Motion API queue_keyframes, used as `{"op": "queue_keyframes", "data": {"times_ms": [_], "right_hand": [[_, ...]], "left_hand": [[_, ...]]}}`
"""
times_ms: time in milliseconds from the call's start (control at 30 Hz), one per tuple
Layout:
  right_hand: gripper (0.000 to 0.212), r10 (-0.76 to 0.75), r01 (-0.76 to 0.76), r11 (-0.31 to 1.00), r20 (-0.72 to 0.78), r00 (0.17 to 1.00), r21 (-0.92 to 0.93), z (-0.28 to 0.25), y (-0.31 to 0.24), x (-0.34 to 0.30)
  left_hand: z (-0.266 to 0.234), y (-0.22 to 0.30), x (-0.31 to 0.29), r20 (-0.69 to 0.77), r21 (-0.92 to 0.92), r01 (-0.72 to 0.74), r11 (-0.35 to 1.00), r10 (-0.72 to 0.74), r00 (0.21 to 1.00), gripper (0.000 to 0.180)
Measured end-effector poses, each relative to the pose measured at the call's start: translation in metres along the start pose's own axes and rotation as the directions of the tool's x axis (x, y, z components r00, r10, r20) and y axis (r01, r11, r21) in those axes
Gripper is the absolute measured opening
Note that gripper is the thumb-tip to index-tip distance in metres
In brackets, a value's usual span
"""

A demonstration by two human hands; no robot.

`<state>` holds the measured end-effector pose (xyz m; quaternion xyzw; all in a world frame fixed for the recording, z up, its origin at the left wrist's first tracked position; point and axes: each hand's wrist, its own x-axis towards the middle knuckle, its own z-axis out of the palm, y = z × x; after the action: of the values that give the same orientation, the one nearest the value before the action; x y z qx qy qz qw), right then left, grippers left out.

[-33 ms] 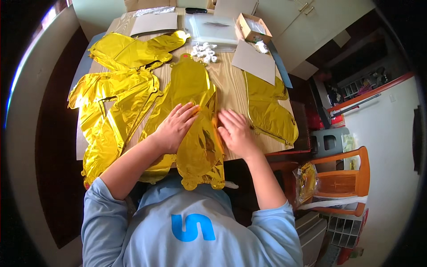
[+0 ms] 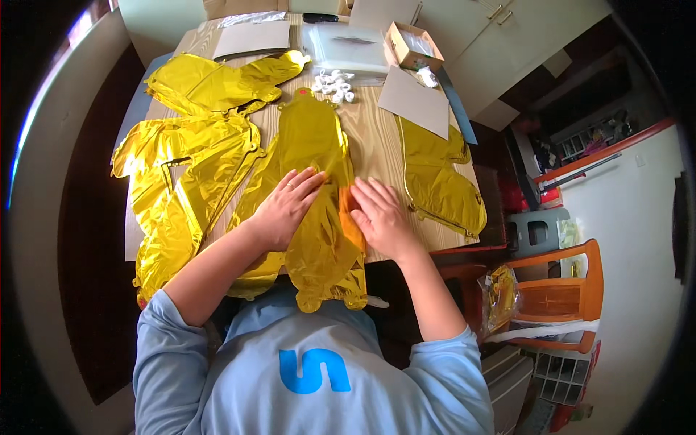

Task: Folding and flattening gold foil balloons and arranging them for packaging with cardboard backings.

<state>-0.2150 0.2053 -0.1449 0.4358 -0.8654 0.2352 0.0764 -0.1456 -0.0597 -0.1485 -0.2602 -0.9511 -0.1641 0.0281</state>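
A long gold foil balloon (image 2: 312,145) lies flat down the middle of the wooden table (image 2: 373,138), its lower end hanging over the near edge. My left hand (image 2: 284,206) presses flat on its middle, fingers spread. My right hand (image 2: 378,217) rests palm down on its right edge, beside the left hand. Neither hand grips anything. More flat gold foil balloons lie at the left (image 2: 188,167) and at the right (image 2: 438,177) of the table.
At the table's far end are a pile of small white pieces (image 2: 333,83), a clear plastic bag (image 2: 348,47), an open cardboard box (image 2: 413,45), grey card sheets (image 2: 415,101) and another sheet (image 2: 254,38). An orange wooden chair (image 2: 558,290) stands at the right.
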Motion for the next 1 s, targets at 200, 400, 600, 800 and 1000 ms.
{"op": "queue_keyframes", "data": {"times_ms": [200,400,600,800,1000], "right_hand": [[0.052,-0.029,0.035,0.998,0.115,0.993,-0.052,0.013,-0.004,0.005],[0.053,-0.012,0.019,0.998,0.125,0.992,-0.057,0.014,-0.003,0.008],[0.054,0.006,0.001,0.999,0.14,0.99,-0.05,0.012,-0.003,0.008],[0.048,-0.025,0.025,1.0,0.073,0.997,-0.001,0.013,0.004,0.007],[0.044,-0.053,0.05,0.997,0.043,0.998,0.059,0.01,0.003,0.008]], "left_hand": [[0.006,-0.006,-0.002,-0.021,0.035,-0.018,0.999,0.019,1.0,0.084],[-0.001,-0.005,0.001,-0.096,-0.111,0.002,0.994,-0.012,0.995,0.075],[-0.022,-0.025,0.016,-0.378,-0.146,0.036,0.989,-0.09,0.921,0.047],[-0.004,-0.021,0.061,-0.259,-0.028,-0.226,0.974,0.211,0.943,0.039],[0.016,-0.029,0.082,-0.262,-0.027,-0.182,0.983,0.169,0.95,0.037]]}}
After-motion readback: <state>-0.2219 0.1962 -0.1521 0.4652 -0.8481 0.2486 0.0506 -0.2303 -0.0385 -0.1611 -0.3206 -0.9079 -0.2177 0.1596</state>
